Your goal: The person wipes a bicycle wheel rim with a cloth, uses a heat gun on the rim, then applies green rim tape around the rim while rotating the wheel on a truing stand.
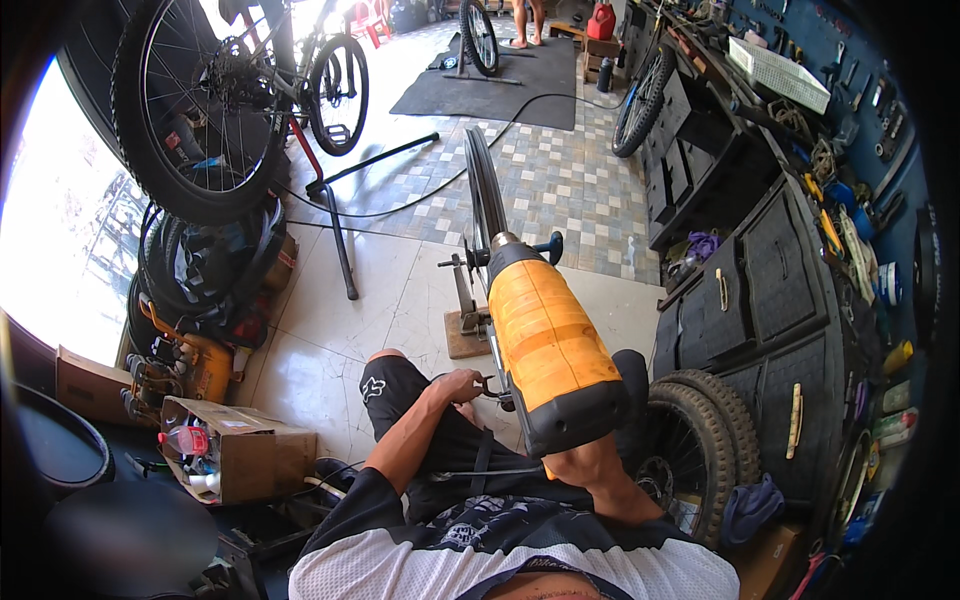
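Note:
A large yellow and black power tool (545, 325) with a metal collar at its front fills the middle of the view. My right hand (585, 465) is closed around the grip at its rear underside; the fingers are partly hidden by the body. My left hand (458, 386) is closed beside the tool, next to a dark hooked part (492, 388); what its fingers hold is hidden. Just beyond the tool's front stands a bicycle wheel (484, 185), seen edge-on. A metal stand on a wooden block (467, 338) is below it, partly covered by the tool.
A bicycle (285, 95) hangs on a repair stand (340, 240) at the far left. Lower left are a cardboard box (265, 455) and a yellow compressor (205, 365). Dark drawer cabinets (770, 270) line the right, with tyred wheels (690, 430) beside me. A hose (435, 190) crosses the floor.

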Motion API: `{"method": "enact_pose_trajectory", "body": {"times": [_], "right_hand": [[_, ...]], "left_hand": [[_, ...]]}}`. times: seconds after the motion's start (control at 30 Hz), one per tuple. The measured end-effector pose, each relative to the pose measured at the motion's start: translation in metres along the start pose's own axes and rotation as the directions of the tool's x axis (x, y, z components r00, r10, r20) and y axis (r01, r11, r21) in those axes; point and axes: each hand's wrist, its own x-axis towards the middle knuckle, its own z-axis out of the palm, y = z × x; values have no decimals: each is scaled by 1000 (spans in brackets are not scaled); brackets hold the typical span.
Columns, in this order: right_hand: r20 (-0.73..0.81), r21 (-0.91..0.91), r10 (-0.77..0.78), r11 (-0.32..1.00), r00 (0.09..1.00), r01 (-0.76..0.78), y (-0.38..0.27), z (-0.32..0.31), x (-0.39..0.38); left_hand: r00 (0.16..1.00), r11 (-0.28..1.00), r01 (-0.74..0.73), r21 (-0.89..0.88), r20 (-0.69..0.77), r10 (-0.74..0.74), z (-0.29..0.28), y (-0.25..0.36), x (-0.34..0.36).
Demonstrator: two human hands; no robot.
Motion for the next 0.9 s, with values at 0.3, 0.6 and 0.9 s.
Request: {"method": "enact_pose_trajectory", "body": {"times": [0.3, 0.6, 0.9], "right_hand": [[31, -12, 35, 999, 999, -35, -3, 1, 0], [15, -173, -32, 984, 999, 34, 5, 9, -15], [50, -217, -11, 976, 999, 22, 2, 11, -16]], "left_hand": [[1000, 1000, 8, -7, -6, -8, 1, 0, 0], [1000, 999, 24, -32, 4, -24, 0, 7, 1], [999, 1000, -22, 10, -38, 22, 7, -10, 2]]}}
